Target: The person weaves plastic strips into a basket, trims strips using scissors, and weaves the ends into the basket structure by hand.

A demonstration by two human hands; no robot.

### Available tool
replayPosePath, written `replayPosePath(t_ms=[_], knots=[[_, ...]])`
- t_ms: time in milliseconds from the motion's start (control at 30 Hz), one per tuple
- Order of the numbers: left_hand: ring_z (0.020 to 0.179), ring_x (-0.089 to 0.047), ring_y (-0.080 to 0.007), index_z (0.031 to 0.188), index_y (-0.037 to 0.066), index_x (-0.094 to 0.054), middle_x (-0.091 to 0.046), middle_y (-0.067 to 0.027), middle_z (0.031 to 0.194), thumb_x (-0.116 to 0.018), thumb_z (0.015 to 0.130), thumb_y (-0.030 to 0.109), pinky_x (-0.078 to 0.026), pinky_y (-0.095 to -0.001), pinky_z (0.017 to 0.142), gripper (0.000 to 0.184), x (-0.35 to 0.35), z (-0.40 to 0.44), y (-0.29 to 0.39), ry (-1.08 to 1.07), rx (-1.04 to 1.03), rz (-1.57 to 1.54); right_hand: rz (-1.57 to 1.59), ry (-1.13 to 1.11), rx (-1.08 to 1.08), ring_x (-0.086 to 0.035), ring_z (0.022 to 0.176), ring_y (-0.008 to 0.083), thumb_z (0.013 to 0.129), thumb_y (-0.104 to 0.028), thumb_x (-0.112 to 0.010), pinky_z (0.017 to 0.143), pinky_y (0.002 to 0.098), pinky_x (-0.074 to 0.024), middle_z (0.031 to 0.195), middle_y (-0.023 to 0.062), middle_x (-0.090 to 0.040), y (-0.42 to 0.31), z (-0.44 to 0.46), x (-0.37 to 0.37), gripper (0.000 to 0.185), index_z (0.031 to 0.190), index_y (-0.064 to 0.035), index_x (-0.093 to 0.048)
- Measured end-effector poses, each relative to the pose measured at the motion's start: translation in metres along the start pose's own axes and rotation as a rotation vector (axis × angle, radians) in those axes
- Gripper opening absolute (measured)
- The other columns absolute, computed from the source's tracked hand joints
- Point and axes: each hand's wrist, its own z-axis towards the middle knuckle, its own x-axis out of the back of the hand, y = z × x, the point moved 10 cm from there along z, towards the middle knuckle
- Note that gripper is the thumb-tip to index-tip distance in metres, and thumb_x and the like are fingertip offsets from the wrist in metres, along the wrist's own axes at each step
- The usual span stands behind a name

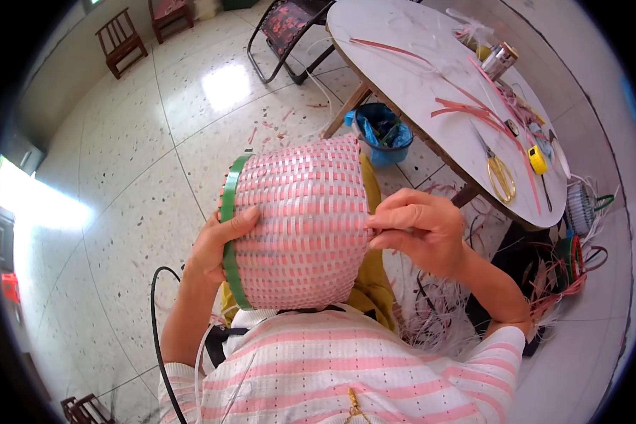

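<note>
A pink and white woven basket (300,219) lies on its side across my lap. Round its left end runs a green band (234,233). My left hand (219,244) grips that banded rim, the thumb resting on the outer weave and the other fingers hidden behind or inside. At the opposite edge, my right hand (420,230) pinches with thumb and forefinger against the basket's right border. Whatever small piece sits between those fingertips is too small to make out.
To the right stands an oval table (403,67) with gold-handled scissors (500,173), a yellow tape measure (537,160), red strips (466,109) and a metal can (499,61). Below it are a blue-lined bin (381,138) and a heap of plastic strips (438,318). A folding chair (290,28) stands beyond.
</note>
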Motion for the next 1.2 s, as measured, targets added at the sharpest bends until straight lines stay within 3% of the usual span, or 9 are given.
replayPosePath(t_ms=[200,367,600,667,700,1000,1100,1133,1200], knots=[[0.084,-0.068,-0.0219,0.118,0.000,-0.054,-0.066,-0.0134,0.102,-0.068,0.085,0.013,-0.058,-0.0366,0.075,0.038,-0.006,-0.003,0.001,0.037,-0.019,0.052,0.036,-0.054,0.089,-0.063,0.068,0.0166,0.073,0.005,-0.074,0.059,0.0243,-0.0511,0.082,0.0110,-0.063,-0.006,0.003,-0.002,0.015,0.085,0.0026,-0.064],[0.083,-0.068,-0.0208,0.116,0.000,-0.056,-0.066,-0.0128,0.104,-0.067,0.084,0.010,-0.057,-0.0357,0.074,0.036,-0.003,-0.006,-0.001,0.117,-0.027,0.069,0.018,0.061,0.127,-0.061,0.065,0.0170,0.075,0.005,-0.073,0.058,0.0235,-0.0496,0.080,0.0110,-0.062,-0.006,-0.005,-0.004,0.013,0.081,0.0022,-0.062],[0.088,-0.067,-0.0210,0.118,0.001,-0.055,-0.066,-0.0120,0.105,-0.066,0.085,0.010,-0.057,-0.0358,0.076,0.036,0.001,0.000,0.000,0.064,-0.034,0.050,-0.088,0.049,0.178,-0.061,0.069,0.0169,0.076,0.003,-0.073,0.061,0.0234,-0.0495,0.083,0.0103,-0.062,-0.015,-0.007,-0.004,0.012,0.084,0.0020,-0.063],[0.090,-0.066,-0.0210,0.120,0.001,-0.054,-0.065,-0.0113,0.106,-0.066,0.085,0.011,-0.056,-0.0359,0.078,0.039,-0.005,0.000,0.000,-0.004,-0.029,0.002,0.227,0.093,-0.116,-0.062,0.072,0.0163,0.076,0.003,-0.073,0.063,0.0239,-0.0501,0.085,0.0102,-0.063,0.013,-0.012,0.001,0.013,0.087,0.0020,-0.065],[0.090,-0.066,-0.0210,0.120,0.001,-0.054,-0.065,-0.0113,0.106,-0.066,0.085,0.011,-0.056,-0.0359,0.078,0.039,-0.006,-0.001,0.000,-0.007,-0.031,0.005,0.225,0.096,-0.113,-0.062,0.072,0.0163,0.076,0.003,-0.073,0.063,0.0239,-0.0501,0.085,0.0102,-0.063,0.014,-0.012,0.002,0.013,0.087,0.0020,-0.065],[0.091,-0.065,-0.0220,0.121,-0.001,-0.052,-0.064,-0.0130,0.110,-0.064,0.083,0.006,-0.054,-0.0348,0.080,0.041,0.002,-0.004,0.002,0.062,-0.091,0.050,0.057,0.047,0.214,-0.061,0.067,0.0205,0.076,0.008,-0.070,0.059,0.0259,-0.0490,0.084,0.0131,-0.062,-0.012,-0.010,-0.001,0.016,0.090,0.0033,-0.066],[0.090,-0.066,-0.0226,0.121,-0.002,-0.052,-0.064,-0.0138,0.109,-0.064,0.083,0.006,-0.055,-0.0349,0.080,0.041,0.002,-0.006,0.003,0.092,-0.089,0.078,0.050,0.038,0.264,-0.061,0.067,0.0207,0.077,0.009,-0.068,0.058,0.0265,-0.0481,0.083,0.0125,-0.062,-0.020,-0.010,-0.005,0.015,0.091,0.0030,-0.065],[0.088,-0.067,-0.0232,0.121,-0.003,-0.052,-0.064,-0.0147,0.108,-0.063,0.082,0.005,-0.055,-0.0349,0.079,0.041,0.000,-0.007,0.004,0.104,-0.097,0.065,0.075,0.051,0.245,-0.058,0.068,0.0248,0.079,0.010,-0.060,0.057,0.0302,-0.0462,0.081,0.0114,-0.057,-0.019,-0.009,-0.005,0.010,0.083,0.0015,-0.060],[0.087,-0.067,-0.0235,0.121,-0.003,-0.052,-0.064,-0.0146,0.107,-0.063,0.082,0.006,-0.055,-0.0353,0.079,0.041,-0.004,-0.004,0.001,0.087,-0.085,0.065,0.029,0.059,0.263,-0.058,0.066,0.0225,0.078,0.010,-0.062,0.056,0.0285,-0.0456,0.081,0.0111,-0.058,-0.021,-0.009,-0.004,0.011,0.086,0.0021,-0.062]])
